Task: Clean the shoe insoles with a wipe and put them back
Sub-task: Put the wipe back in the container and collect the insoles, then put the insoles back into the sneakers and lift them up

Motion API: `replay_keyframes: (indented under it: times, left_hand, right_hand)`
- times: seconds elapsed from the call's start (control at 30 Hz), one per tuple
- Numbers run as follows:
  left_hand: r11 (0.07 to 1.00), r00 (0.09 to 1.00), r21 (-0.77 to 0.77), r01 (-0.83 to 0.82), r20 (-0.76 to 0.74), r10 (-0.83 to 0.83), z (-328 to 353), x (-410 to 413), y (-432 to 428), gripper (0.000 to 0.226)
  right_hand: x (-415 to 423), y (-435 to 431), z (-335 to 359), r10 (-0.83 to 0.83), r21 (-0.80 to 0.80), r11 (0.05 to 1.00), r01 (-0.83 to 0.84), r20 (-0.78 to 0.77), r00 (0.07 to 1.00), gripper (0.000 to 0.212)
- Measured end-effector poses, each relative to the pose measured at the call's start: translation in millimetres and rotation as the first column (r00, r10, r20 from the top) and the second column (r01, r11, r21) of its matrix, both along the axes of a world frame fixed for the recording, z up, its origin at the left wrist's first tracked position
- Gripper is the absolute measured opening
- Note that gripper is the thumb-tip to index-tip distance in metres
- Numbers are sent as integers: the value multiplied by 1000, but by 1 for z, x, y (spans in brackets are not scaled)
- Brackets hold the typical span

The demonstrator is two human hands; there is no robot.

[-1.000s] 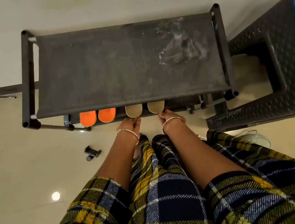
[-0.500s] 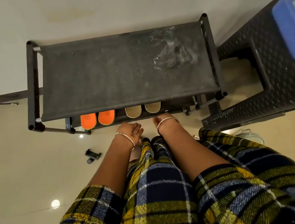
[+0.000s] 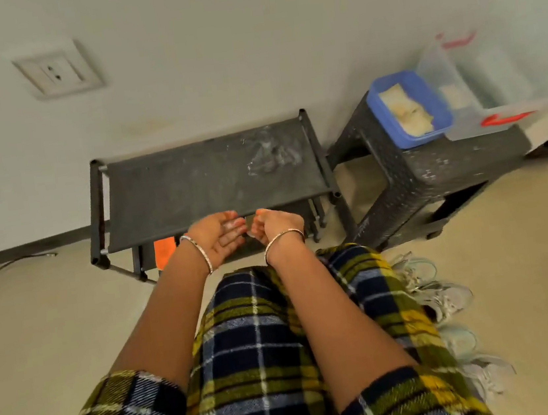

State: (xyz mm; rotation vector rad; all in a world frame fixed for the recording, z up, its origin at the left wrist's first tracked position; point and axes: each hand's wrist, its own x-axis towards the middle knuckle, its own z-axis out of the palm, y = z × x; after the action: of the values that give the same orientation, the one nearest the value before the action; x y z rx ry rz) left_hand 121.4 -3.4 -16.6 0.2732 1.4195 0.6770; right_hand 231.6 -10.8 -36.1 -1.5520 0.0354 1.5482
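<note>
One orange insole shows on the lower shelf of the black shoe rack; my hands cover the rest of that shelf. My left hand is raised in front of the rack, palm up, fingers relaxed and empty. Just right of it, my right hand shows its back with fingers loosely curled towards the left hand's fingertips, and nothing shows in it. A small pale patch sits by those fingertips; I cannot tell what it is. A blue tub with pale wipes stands on the black stool right of the rack.
A clear box with red latches stands beside the blue tub. Pale sneakers lie on the floor at my right leg. A wall socket is above the rack and a cable runs along the floor at left.
Both hands have lifted away from the lower shelf and come together in front of the rack. The view has pulled back and up, so the stool's top and the tubs show.
</note>
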Motion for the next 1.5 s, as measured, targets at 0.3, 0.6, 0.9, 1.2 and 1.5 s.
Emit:
replay_keyframes:
  times: [0.3,0.6,0.9,1.2,1.5]
  left_hand:
    - [934,961,252,252,-182,-210,121,97,-67,31]
    - [671,765,368,644,-342,-546,132,219,-148,19]
    - [469,522,233,852,-447,-726,69,313,-158,18]
    - [70,11,-70,995,-627,-779,-44,365,-149,19]
    - [-331,-453,-308,892,-620,-641,-157,394,-120,30]
  right_hand:
    - [127,-100,120,-156,324,939,115,103,982,16]
    - [275,-237,102,-399,206,909,363,175,900,26]
    - [327,-302,9,-509,-36,845,533,251,823,22]
    - [344,-302,-99,-511,-252,792,556,222,830,37]
    - [334,-297,-195,-516,-460,727,511,125,847,22]
